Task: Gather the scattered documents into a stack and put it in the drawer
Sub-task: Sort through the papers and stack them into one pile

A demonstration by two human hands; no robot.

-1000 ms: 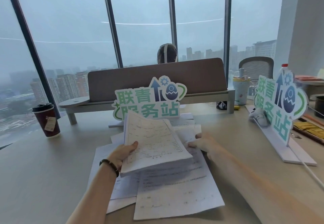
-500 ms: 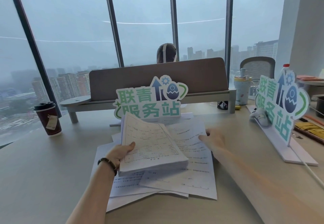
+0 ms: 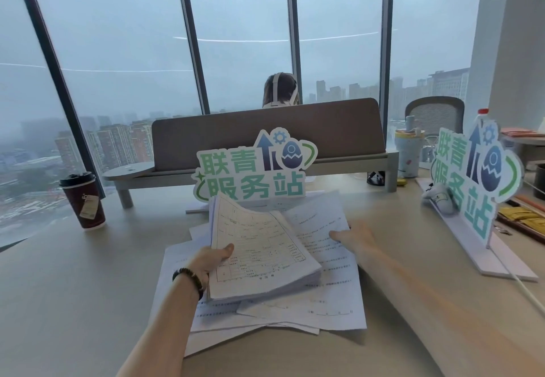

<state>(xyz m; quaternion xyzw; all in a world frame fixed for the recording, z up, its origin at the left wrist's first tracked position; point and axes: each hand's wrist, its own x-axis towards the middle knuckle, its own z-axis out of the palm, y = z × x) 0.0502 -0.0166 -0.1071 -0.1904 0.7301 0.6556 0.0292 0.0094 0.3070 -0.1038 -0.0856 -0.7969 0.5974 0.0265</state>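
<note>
Head view: your left hand [image 3: 211,261] is gripping the document stack [image 3: 259,254]; your right hand [image 3: 355,241] is pinching a loose sheet [image 3: 327,285] beside it.

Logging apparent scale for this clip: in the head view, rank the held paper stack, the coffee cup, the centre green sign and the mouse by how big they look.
1. Held paper stack
2. Centre green sign, close behind; the stack is nearer the camera, so this order is unsure
3. Coffee cup
4. Mouse
</note>
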